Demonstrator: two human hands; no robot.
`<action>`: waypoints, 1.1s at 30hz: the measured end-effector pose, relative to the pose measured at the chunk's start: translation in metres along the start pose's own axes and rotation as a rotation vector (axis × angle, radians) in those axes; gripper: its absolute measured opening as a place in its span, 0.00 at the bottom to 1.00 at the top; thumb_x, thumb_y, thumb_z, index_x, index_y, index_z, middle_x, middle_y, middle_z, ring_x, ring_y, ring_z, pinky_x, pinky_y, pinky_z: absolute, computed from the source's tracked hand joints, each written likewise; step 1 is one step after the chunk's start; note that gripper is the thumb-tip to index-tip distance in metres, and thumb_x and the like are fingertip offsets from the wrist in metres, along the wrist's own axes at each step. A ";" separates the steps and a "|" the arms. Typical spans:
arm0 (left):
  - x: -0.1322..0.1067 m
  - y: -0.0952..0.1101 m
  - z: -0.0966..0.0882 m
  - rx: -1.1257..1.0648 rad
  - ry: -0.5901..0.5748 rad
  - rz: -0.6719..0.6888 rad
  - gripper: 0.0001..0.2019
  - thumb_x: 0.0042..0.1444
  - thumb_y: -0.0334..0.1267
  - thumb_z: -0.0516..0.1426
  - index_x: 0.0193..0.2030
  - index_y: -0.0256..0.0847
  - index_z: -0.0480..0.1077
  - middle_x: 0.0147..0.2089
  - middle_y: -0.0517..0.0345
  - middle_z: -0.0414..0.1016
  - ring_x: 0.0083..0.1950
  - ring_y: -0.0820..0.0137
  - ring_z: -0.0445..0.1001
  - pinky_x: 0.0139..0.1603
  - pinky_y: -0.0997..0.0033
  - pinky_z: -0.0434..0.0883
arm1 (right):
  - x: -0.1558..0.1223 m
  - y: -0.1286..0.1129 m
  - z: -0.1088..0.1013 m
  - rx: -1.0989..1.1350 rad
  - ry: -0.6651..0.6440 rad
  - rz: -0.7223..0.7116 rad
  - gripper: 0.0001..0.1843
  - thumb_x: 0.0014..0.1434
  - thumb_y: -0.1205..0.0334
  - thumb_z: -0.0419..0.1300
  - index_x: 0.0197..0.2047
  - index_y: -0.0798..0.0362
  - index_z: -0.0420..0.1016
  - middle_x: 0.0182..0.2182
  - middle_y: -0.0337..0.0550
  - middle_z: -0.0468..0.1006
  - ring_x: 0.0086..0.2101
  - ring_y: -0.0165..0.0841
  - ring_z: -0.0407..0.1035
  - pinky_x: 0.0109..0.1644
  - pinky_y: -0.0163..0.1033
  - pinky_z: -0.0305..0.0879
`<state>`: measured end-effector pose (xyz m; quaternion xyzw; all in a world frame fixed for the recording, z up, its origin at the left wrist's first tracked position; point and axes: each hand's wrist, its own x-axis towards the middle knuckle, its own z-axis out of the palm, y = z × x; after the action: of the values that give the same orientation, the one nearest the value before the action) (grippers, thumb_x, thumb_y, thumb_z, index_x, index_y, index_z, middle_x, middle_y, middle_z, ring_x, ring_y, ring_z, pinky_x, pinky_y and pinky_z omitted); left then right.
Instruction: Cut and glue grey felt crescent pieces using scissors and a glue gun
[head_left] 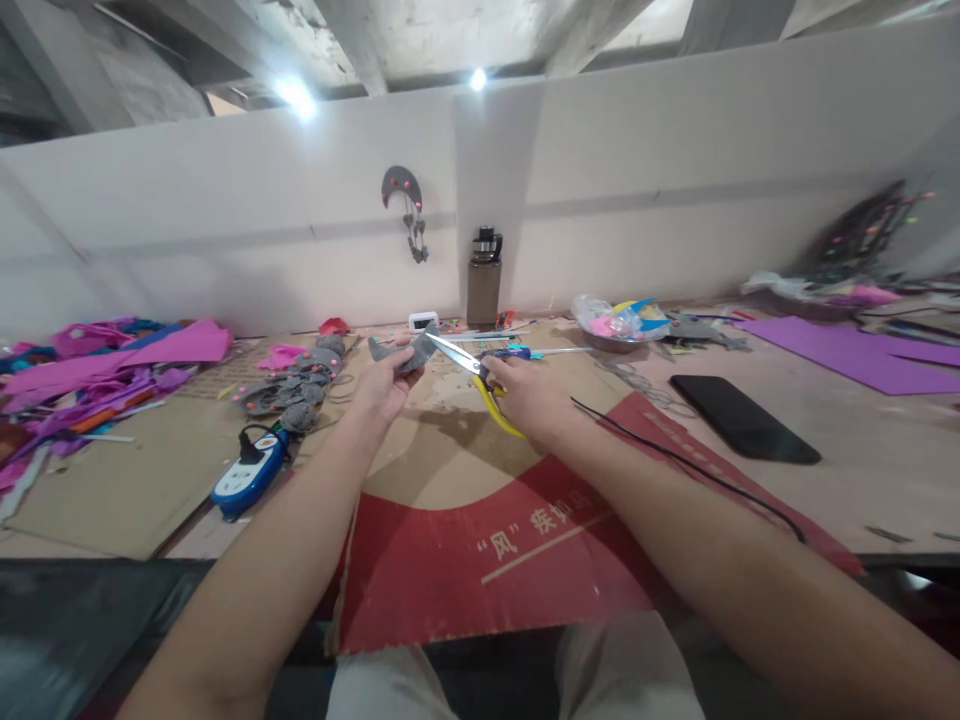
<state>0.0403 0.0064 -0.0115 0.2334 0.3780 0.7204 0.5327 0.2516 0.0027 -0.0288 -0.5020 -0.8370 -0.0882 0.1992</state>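
Observation:
My left hand (395,380) pinches a small piece of grey felt (412,352) above the cardboard sheet. In my right hand (521,388) is a pair of scissors (459,354) with yellow-and-dark handles. The blades point left, and their tips reach the felt's right edge. Whether the blades have felt between them is too small to tell. Under both hands lies the red and brown cardboard (465,560).
At left are a blue-and-white power strip (251,472), grey felt pieces (296,385) and pink felt scraps (180,350). A dark bottle (484,285) stands by the wall. Rightward lie a bowl of scraps (619,340), a black phone (742,418), a cable (675,458) and purple felt (847,355).

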 end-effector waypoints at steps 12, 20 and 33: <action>-0.002 0.002 0.001 0.016 -0.027 0.039 0.08 0.45 0.22 0.58 0.31 0.37 0.70 0.27 0.56 0.75 0.27 0.72 0.73 0.30 0.73 0.70 | -0.001 -0.005 0.000 0.054 0.038 -0.034 0.18 0.60 0.58 0.54 0.53 0.48 0.69 0.43 0.50 0.71 0.42 0.39 0.67 0.38 0.37 0.58; -0.002 0.000 0.000 0.032 -0.030 0.057 0.10 0.42 0.23 0.56 0.33 0.36 0.70 0.28 0.57 0.74 0.28 0.74 0.72 0.30 0.74 0.71 | -0.002 -0.005 -0.002 -0.090 -0.010 -0.052 0.19 0.64 0.59 0.48 0.58 0.46 0.65 0.43 0.50 0.73 0.41 0.39 0.68 0.39 0.38 0.58; -0.002 -0.002 0.002 0.071 0.007 0.100 0.08 0.41 0.23 0.58 0.30 0.36 0.69 0.28 0.58 0.73 0.29 0.74 0.72 0.32 0.73 0.72 | -0.002 -0.005 -0.005 -0.009 -0.036 -0.002 0.21 0.61 0.64 0.50 0.57 0.45 0.66 0.40 0.46 0.76 0.37 0.38 0.71 0.35 0.38 0.59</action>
<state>0.0436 0.0054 -0.0117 0.2683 0.3931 0.7330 0.4860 0.2491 -0.0034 -0.0250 -0.5037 -0.8405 -0.0831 0.1816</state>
